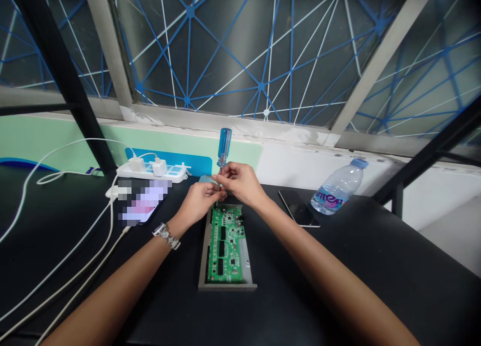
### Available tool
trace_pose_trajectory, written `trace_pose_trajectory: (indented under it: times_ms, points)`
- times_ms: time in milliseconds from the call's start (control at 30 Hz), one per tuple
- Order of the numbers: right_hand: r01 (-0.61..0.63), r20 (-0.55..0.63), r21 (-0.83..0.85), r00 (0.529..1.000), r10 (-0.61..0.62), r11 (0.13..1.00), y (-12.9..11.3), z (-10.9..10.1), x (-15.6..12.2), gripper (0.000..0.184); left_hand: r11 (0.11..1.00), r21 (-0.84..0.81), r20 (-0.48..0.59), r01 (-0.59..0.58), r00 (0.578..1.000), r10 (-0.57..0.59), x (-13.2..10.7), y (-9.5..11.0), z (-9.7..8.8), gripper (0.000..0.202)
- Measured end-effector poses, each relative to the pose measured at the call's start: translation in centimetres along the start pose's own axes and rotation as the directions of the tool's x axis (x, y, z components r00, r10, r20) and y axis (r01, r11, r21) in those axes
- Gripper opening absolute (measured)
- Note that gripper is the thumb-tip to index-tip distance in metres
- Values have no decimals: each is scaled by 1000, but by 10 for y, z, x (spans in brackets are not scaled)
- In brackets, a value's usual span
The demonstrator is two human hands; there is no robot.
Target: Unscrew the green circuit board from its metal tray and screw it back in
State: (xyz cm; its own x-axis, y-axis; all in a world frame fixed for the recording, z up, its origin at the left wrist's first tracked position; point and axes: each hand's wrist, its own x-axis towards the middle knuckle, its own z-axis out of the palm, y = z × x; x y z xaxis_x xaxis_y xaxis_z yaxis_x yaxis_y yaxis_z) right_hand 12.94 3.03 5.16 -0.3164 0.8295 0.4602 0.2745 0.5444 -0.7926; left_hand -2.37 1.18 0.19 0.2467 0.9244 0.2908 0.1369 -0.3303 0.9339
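A grey metal case lies open on the black table, with a green circuit board inside it. A screwdriver with a clear blue handle stands upright over the board's far end, its tip down near the far left corner. My right hand pinches the screwdriver's shaft just below the handle. My left hand, with a watch on its wrist, has its fingers closed around the lower shaft near the tip.
A white power strip with plugged chargers sits at the back left, and white cables trail across the left of the table. A dark phone and a lying water bottle are at the right. A blurred screen lies left.
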Motion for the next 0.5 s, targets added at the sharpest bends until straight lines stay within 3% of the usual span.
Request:
trace_pose_trajectory:
  times_ms: [167,267,500]
  points:
    - [-156,210,158,970,121,975,-10,-7,1,28,998,-54,156,-24,987,32,4,0,-4,34]
    - [-207,316,222,940,131,953,-15,-12,1,25,998,-36,187,-47,981,52,3,4,-3,35]
    - [-192,289,215,949,126,958,-17,-14,1,16,999,-15,166,-47,985,49,1,3,0,28]
